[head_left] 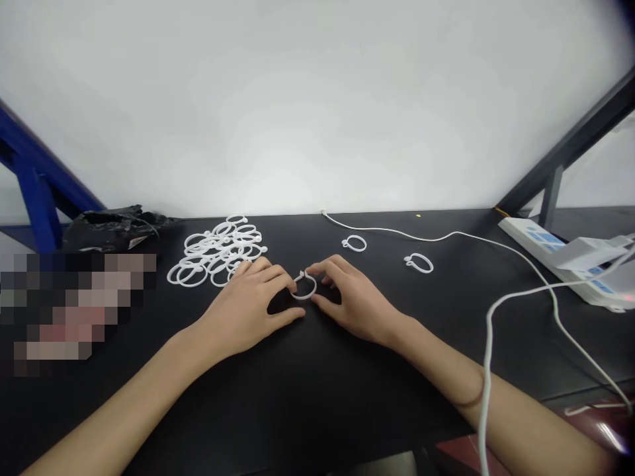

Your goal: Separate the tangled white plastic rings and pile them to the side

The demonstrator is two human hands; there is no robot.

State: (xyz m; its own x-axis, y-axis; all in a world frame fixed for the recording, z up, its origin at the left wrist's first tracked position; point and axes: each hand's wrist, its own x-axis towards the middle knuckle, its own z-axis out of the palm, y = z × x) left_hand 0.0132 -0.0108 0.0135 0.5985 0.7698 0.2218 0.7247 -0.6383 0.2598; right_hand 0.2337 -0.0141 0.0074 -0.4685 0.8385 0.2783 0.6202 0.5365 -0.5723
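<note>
A white plastic ring [304, 287] lies on the black table [317, 396] between my two hands. My left hand [251, 304] pinches its left side with fingers curled. My right hand [352, 297] grips its right side, thumb below and fingers above. A pile of several white rings [215, 258] sits just beyond my left hand.
Two loose white rings, one [354, 243] and another [419, 263], lie past my right hand. A white cable [489, 330] runs across the right side to a white power strip [570, 261]. A black bag [112, 228] rests at the back left. A white wall stands behind.
</note>
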